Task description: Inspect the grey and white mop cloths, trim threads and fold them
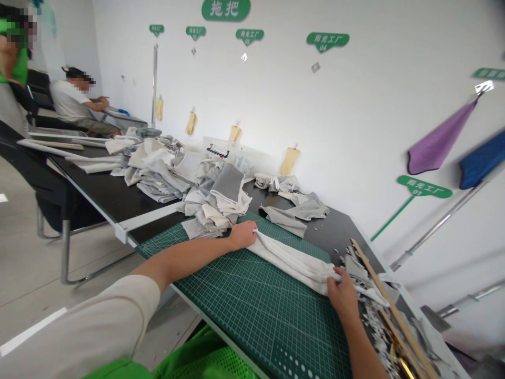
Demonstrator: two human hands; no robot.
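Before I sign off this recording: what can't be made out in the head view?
All in the head view:
Green mat: part hidden beneath the pale cloth.
Left hand: fingertips hidden by its curled grip.
Gold-coloured object: cut off, bottom edge.
Rightmost sign: cut off, right edge.
Leftmost sign: lettering too small.

Between the left hand (243, 235) and the right hand (342, 289), the stretched white cloth (292, 261) bars the way; on their near side, the green mat (252, 305) offers open passage. A cloth pile (189, 171) blocks just beyond the left hand, while scraps (371, 323) and a wooden strip (389, 299) crowd the right hand's outer side
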